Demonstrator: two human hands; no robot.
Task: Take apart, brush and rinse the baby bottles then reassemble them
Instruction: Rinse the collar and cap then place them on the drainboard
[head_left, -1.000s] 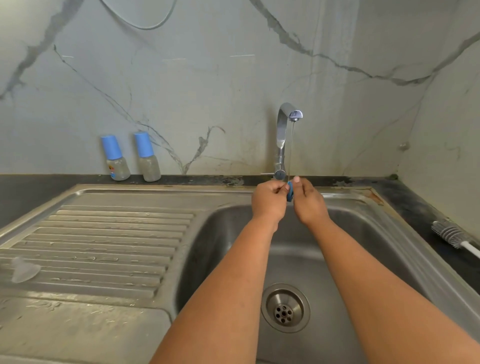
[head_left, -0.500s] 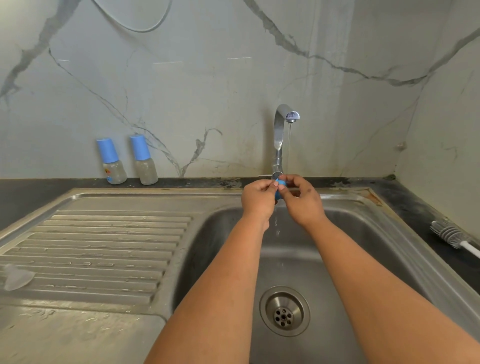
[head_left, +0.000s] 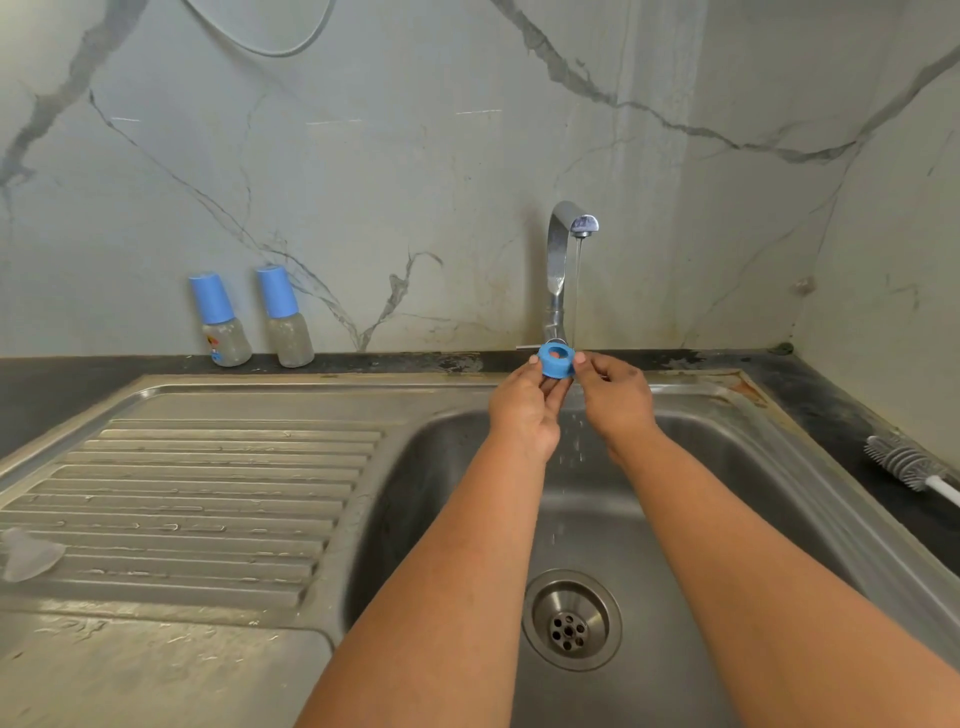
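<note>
A blue screw ring (head_left: 556, 360) from a baby bottle is pinched between the fingertips of my left hand (head_left: 524, 410) and my right hand (head_left: 613, 400), its hole facing up. Both hands hold it under the thin stream from the tap (head_left: 563, 260), over the sink basin (head_left: 727, 493). Two small baby bottles with blue caps stand upright against the wall: one (head_left: 218, 319) on the left, the other (head_left: 284, 317) beside it. A clear teat (head_left: 26, 553) lies on the drainboard at the far left.
A grey bottle brush (head_left: 906, 462) with a white handle lies on the dark counter at the right. The ribbed steel drainboard (head_left: 208, 499) fills the left side. The drain (head_left: 571, 618) sits between my forearms. A marble wall rises close behind the tap.
The ring was hidden between my fingers; now it is turned and shows plainly with its hole up. My hands have stayed under the running water, shifting only slightly.
</note>
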